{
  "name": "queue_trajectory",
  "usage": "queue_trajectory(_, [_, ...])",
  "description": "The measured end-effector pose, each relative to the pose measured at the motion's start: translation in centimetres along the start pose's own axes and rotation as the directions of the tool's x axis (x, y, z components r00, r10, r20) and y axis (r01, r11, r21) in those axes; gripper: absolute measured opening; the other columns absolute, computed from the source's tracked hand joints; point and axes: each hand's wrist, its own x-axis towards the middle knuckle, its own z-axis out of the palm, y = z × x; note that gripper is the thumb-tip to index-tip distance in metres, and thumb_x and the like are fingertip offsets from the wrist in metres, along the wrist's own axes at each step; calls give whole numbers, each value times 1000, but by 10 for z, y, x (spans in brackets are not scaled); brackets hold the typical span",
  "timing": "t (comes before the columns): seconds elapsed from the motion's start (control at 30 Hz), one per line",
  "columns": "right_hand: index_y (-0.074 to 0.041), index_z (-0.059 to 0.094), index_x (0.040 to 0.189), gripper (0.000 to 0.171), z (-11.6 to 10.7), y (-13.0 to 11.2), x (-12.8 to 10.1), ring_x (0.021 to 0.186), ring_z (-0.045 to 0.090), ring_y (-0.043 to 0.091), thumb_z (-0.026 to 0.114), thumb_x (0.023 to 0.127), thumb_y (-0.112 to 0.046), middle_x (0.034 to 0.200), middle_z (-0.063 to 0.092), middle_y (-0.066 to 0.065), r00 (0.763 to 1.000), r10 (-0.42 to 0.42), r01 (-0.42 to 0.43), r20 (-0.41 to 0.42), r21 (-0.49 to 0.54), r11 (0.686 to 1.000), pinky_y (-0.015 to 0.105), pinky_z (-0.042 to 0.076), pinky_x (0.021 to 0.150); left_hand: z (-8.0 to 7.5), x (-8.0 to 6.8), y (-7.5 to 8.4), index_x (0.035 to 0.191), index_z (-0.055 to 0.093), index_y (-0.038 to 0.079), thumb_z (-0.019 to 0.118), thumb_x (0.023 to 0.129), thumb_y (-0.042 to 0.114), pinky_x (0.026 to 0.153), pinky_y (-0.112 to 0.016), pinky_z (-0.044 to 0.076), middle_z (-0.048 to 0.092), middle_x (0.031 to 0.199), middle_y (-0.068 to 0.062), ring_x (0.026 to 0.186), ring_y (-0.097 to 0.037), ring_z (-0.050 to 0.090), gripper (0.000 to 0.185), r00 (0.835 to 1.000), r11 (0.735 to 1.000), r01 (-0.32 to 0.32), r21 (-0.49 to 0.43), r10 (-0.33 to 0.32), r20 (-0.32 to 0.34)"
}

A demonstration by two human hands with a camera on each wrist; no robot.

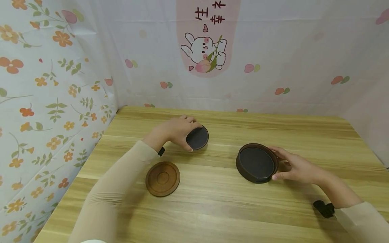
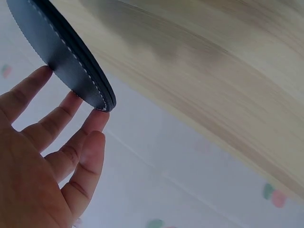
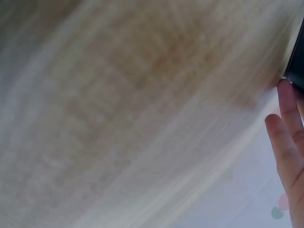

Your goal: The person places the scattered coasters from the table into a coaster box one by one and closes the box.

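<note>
On the light wooden table (image 1: 212, 202), take the round brown wooden coaster with a ringed centre (image 1: 162, 178) as the landmark; it lies flat nearest the person, touched by neither hand.

To the right of the coaster, well apart from it and slightly farther back, stands the round dark brown holder with a black leather disc in it (image 1: 256, 163), tipped up so its open face looks toward the person. The right hand (image 1: 296, 166) grips its right rim, thumb at the front edge and fingers curled behind it. In the right wrist view only the fingers (image 3: 289, 137) and a dark edge show.

Just behind the coaster and a little to its right, the left hand (image 1: 176, 132) pinches a small round black leather coaster with white stitching (image 1: 197, 137), fingers along its far edge and thumb at the near edge. The left wrist view shows the disc (image 2: 66, 52) tilted, its edge resting against the fingertips (image 2: 97, 121).

Behind everything hangs a flowered cloth backdrop (image 1: 48, 101) with a cartoon pig (image 1: 205, 50).
</note>
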Motion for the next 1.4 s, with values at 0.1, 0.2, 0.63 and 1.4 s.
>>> queue_trajectory(0.1, [-1,29,153,93,0,0,0,132,51,14,82,81,-24,143,50,29,1000,0,0,-2,-2,1000,59,50,92,-2,6,13,151,41,22,81,74,53,101,-47,47,41,150,-9,130,-30,42,92,999,999,-47,2,47,-2])
queue_trajectory(0.2, [0,28,153,93,1,-1,0,130,50,41,82,81,-24,143,50,30,1000,4,-4,1,-3,1000,60,49,92,-5,12,25,151,40,23,80,74,54,103,-45,46,39,151,-8,130,-29,41,92,997,997,-82,1,82,4])
queue_trajectory(0.63, [-1,29,153,93,0,-1,1,132,51,23,83,80,-23,142,50,30,1000,-7,7,-19,-15,1000,61,49,90,-16,31,67,153,37,27,77,74,58,100,-38,47,38,151,-4,130,-24,39,94,982,982,-186,21,186,21])
queue_trajectory(1.4, [-1,29,153,92,1,1,1,131,47,3,81,82,-27,146,46,30,1000,3,-3,-18,-2,1000,63,49,89,-17,67,118,153,36,30,77,72,62,96,-31,45,38,148,2,121,-16,42,96,952,950,-307,58,307,7])
